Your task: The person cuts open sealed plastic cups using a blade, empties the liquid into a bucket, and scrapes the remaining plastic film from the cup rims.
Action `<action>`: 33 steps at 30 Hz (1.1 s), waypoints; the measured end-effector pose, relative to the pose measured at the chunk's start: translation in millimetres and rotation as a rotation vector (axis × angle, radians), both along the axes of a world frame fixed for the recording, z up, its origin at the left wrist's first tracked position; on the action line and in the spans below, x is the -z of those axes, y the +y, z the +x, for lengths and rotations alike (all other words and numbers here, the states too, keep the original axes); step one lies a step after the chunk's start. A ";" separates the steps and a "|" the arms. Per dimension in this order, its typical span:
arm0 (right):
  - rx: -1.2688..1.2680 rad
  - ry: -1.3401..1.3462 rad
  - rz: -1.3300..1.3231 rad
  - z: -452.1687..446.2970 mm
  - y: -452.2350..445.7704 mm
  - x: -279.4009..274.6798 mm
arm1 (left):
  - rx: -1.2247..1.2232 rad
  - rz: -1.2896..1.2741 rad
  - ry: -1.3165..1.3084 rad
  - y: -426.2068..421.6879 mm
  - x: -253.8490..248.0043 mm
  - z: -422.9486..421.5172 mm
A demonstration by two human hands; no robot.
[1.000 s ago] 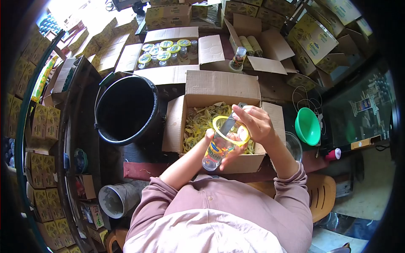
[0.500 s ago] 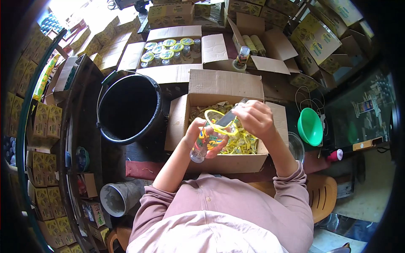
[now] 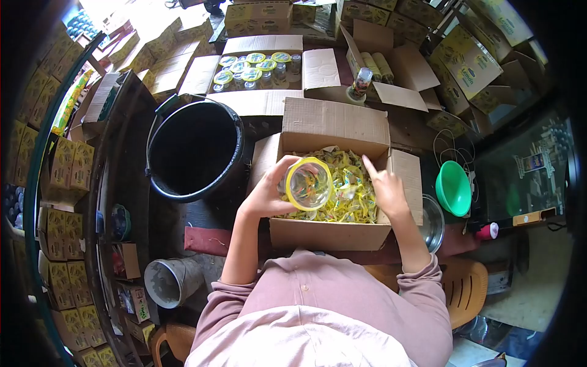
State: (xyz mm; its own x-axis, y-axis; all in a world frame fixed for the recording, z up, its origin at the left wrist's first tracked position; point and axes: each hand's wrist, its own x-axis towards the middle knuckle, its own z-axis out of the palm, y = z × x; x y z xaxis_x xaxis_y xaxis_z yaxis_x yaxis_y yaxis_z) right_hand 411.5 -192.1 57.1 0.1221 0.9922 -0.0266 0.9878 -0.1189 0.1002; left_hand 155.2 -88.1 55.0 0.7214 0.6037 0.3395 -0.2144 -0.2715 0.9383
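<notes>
My left hand (image 3: 265, 188) is wrapped round a clear jar (image 3: 309, 185) with a yellow rim. The jar is tilted so that its round mouth faces me, and coloured print shows through its wall. Below and around it, many small yellow-wrapped packets (image 3: 356, 194) fill an open cardboard box (image 3: 330, 235). Over the right side of this box is my right hand (image 3: 389, 191), its index finger stretched out towards the far right corner. Its other fingers are bent and partly hidden, and I see nothing held in it.
A black bucket (image 3: 237, 164) stands left of the box. Behind are a carton of lidded jars (image 3: 251, 74), another open carton (image 3: 408, 71) and an upright jar (image 3: 359, 84). A green bowl (image 3: 454, 188) and a metal bowl (image 3: 434, 223) are at the right, a grey bucket (image 3: 173, 283) lower left.
The grey blade-like tool is gone from my right hand, which has moved down to the box's right side. My left hand has turned the jar's mouth towards me.
</notes>
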 end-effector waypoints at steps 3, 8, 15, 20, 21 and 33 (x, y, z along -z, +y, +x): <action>0.023 0.024 -0.033 2.4 -13.7 -3.7 | -0.005 0.032 -0.009 -1.3 -0.7 -0.4; 0.091 0.487 0.270 3.4 -20.7 -49.3 | 0.042 0.079 -0.164 4.2 6.8 3.5; 0.034 0.801 0.676 -18.6 -22.1 -60.0 | -0.060 0.008 -0.172 -1.8 4.3 0.1; 0.009 0.916 0.775 -28.4 -19.5 -39.8 | -0.401 -0.240 -0.269 19.9 -2.6 -34.3; 0.006 0.940 0.779 -30.7 -19.3 -37.6 | -0.465 -0.393 -0.382 28.6 -8.8 -45.6; 0.033 1.032 0.702 -51.3 -20.7 -23.4 | -0.256 -1.542 -1.654 95.1 71.9 -97.4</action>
